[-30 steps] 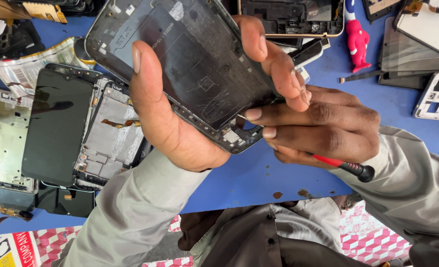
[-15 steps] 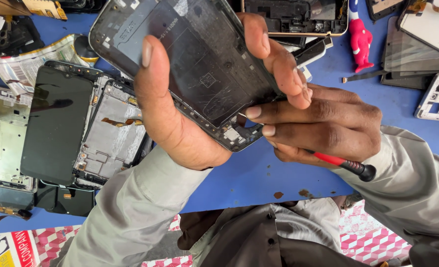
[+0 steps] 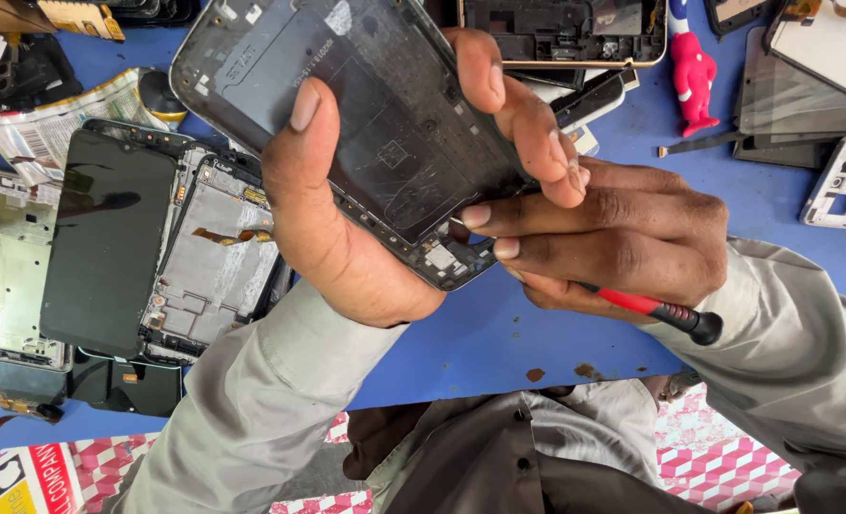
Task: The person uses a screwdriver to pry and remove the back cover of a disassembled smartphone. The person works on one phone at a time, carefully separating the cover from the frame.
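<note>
Your left hand [image 3: 347,238] grips the phone frame [image 3: 366,124], your right hand [image 3: 623,238] clasps a red screwdriver [image 3: 656,309], its tip hidden behind your fingers.

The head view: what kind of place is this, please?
Probably a phone repair bench. The left hand holds a bare dark phone frame, the right hand holds a red-handled screwdriver, and a loose black phone screen with other stripped phone parts lies on the blue tabletop.
</note>
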